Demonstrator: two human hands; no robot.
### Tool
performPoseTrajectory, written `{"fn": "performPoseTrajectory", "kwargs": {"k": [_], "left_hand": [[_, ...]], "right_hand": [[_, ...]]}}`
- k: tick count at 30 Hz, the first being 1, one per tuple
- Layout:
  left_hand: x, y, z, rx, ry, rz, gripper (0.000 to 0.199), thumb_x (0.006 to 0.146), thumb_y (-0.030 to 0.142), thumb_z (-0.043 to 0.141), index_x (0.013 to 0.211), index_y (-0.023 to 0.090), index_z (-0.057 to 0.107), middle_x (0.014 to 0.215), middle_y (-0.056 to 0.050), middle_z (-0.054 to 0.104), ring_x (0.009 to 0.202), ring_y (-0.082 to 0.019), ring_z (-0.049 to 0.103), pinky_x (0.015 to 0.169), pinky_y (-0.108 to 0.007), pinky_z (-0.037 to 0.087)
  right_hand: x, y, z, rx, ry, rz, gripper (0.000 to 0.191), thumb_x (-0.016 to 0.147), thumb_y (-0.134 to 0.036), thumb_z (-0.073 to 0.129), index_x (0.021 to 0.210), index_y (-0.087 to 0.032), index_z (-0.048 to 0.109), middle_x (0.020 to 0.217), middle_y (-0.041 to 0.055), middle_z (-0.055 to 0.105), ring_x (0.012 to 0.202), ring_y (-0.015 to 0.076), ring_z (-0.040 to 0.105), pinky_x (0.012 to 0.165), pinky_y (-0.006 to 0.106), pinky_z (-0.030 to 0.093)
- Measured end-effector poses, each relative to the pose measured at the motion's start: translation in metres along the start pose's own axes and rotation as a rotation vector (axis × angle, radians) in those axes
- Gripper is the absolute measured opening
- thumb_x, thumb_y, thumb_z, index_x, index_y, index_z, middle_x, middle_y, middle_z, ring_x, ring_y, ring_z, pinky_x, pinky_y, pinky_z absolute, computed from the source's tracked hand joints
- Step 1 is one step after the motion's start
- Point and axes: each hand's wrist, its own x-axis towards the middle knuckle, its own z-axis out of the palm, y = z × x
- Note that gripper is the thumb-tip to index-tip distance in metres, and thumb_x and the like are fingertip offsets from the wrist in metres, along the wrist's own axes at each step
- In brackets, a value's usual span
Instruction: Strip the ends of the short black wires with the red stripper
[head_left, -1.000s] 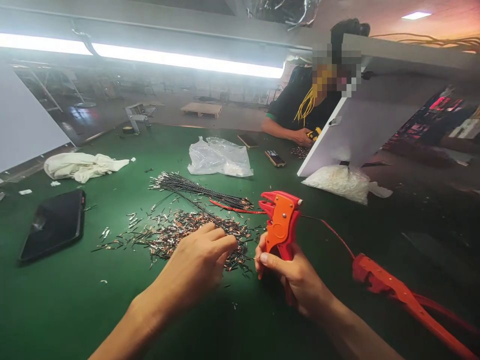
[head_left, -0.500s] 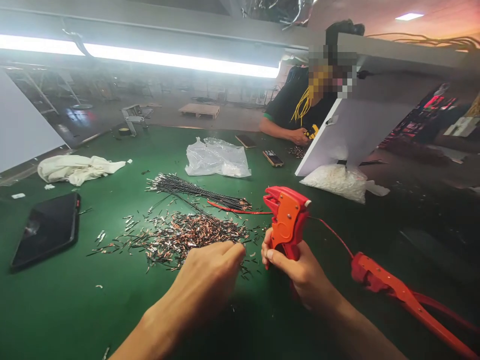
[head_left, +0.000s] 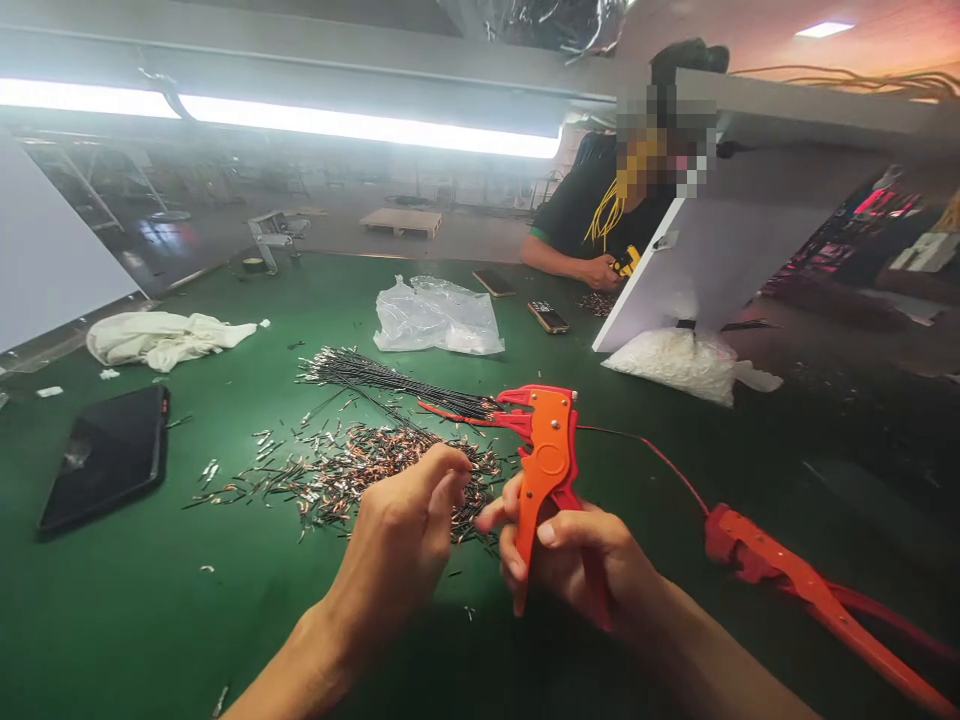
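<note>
My right hand (head_left: 592,550) is wrapped round the handles of an orange and red wire stripper (head_left: 553,455), which stands upright with its jaws to the left. The handles are spread apart. Just left of it, my left hand (head_left: 409,520) is closed with curled fingers; what they hold, if anything, is hidden. Behind that hand lies a heap of short black wire pieces (head_left: 352,465) with coppery and silvery bits. A bundle of longer black wires (head_left: 405,382) lies beyond the heap, its right end close behind the stripper's jaws. A red strip (head_left: 450,413) runs beside the bundle.
A second red-orange tool (head_left: 795,575) lies at right, with a thin red cord towards the stripper. A phone (head_left: 105,455), white cloth (head_left: 165,340), clear plastic bag (head_left: 439,315) and filled bag (head_left: 675,362) rest on the green table. A co-worker (head_left: 585,220) sits behind a white panel (head_left: 735,220).
The wire stripper has shifted left and its handles have spread as my right hand's grip loosened. My left hand has moved slightly left, its fingers turned more into view.
</note>
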Motion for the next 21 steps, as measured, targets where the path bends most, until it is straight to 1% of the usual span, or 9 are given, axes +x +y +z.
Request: {"fn": "performPoseTrajectory", "kwargs": {"k": [3,4,6,8,11,14,16,18,21], "left_hand": [[-0.003,0.009,0.003,0.025,-0.065,0.054,0.007,0.094,0.019,0.047,0.099,0.022,0.051,0.065,0.005,0.064,0.048,-0.009,0.058,0.045,-0.019,0.039],[-0.004,0.012,0.005,0.047,-0.109,0.078,0.014,0.091,0.022,0.053,0.105,0.022,0.049,0.067,0.004,0.067,0.049,-0.011,0.061,0.045,-0.02,0.039],[-0.007,0.019,0.01,0.143,-0.223,0.112,0.036,0.083,0.029,0.066,0.113,0.022,0.047,0.072,0.002,0.072,0.055,-0.017,0.068,0.046,-0.023,0.043],[-0.009,0.024,0.015,0.31,-0.335,0.093,0.044,0.079,0.034,0.072,0.114,0.021,0.049,0.07,-0.001,0.074,0.058,-0.025,0.072,0.048,-0.027,0.046],[-0.011,0.025,0.022,0.495,-0.483,0.006,0.03,0.083,0.036,0.067,0.107,0.021,0.056,0.067,-0.004,0.074,0.059,-0.03,0.073,0.05,-0.03,0.047],[-0.012,0.024,0.026,0.5,-0.537,-0.022,0.021,0.09,0.038,0.056,0.101,0.02,0.059,0.076,-0.008,0.076,0.067,-0.03,0.074,0.055,-0.032,0.05],[-0.013,0.023,0.028,0.519,-0.569,-0.06,0.018,0.093,0.025,0.047,0.104,0.018,0.059,0.077,-0.009,0.076,0.067,-0.029,0.074,0.055,-0.031,0.049],[-0.013,0.023,0.028,0.553,-0.628,-0.092,0.027,0.09,0.01,0.041,0.109,0.016,0.058,0.074,-0.009,0.076,0.065,-0.028,0.074,0.052,-0.03,0.047],[-0.011,0.023,0.026,0.549,-0.667,-0.128,0.036,0.09,0.006,0.037,0.119,0.016,0.055,0.075,-0.009,0.076,0.067,-0.027,0.074,0.053,-0.028,0.045]], "right_hand": [[0.001,-0.001,0.005,0.083,0.026,0.004,0.028,0.067,-0.014,0.052,0.093,-0.014,0.062,0.094,0.0096,0.068,0.07,0.0196,0.06,0.058,0.034,0.054],[0.001,-0.002,0.006,0.102,0.064,-0.003,0.029,0.065,-0.012,0.052,0.091,-0.015,0.062,0.09,0.0075,0.068,0.071,0.0187,0.06,0.061,0.033,0.054],[0.0,-0.004,0.009,0.133,0.152,-0.032,0.033,0.059,-0.007,0.052,0.088,-0.018,0.063,0.088,0.0036,0.068,0.068,0.0149,0.058,0.063,0.027,0.052],[-0.002,-0.005,0.01,0.15,0.205,-0.047,0.037,0.054,-0.003,0.05,0.084,-0.02,0.063,0.097,0.002,0.07,0.066,0.0129,0.058,0.056,0.023,0.047],[-0.004,-0.005,0.009,0.123,0.189,-0.012,0.042,0.052,-0.001,0.048,0.086,-0.021,0.063,0.113,0.0025,0.069,0.07,0.0142,0.06,0.051,0.022,0.042],[-0.004,-0.004,0.01,0.08,0.156,0.035,0.046,0.052,0.0,0.047,0.091,-0.019,0.064,0.107,0.0045,0.071,0.076,0.0158,0.063,0.053,0.02,0.04],[-0.004,-0.004,0.012,0.035,0.157,0.041,0.048,0.051,0.001,0.046,0.091,-0.019,0.065,0.102,0.005,0.072,0.082,0.0182,0.065,0.056,0.021,0.041],[-0.003,-0.005,0.015,-0.004,0.175,0.038,0.051,0.05,0.001,0.046,0.092,-0.019,0.066,0.099,0.0051,0.073,0.083,0.0194,0.065,0.058,0.022,0.042],[-0.002,-0.003,0.018,0.002,0.196,0.06,0.05,0.051,0.001,0.047,0.092,-0.019,0.067,0.095,0.0057,0.074,0.077,0.0193,0.065,0.058,0.025,0.044]]}}
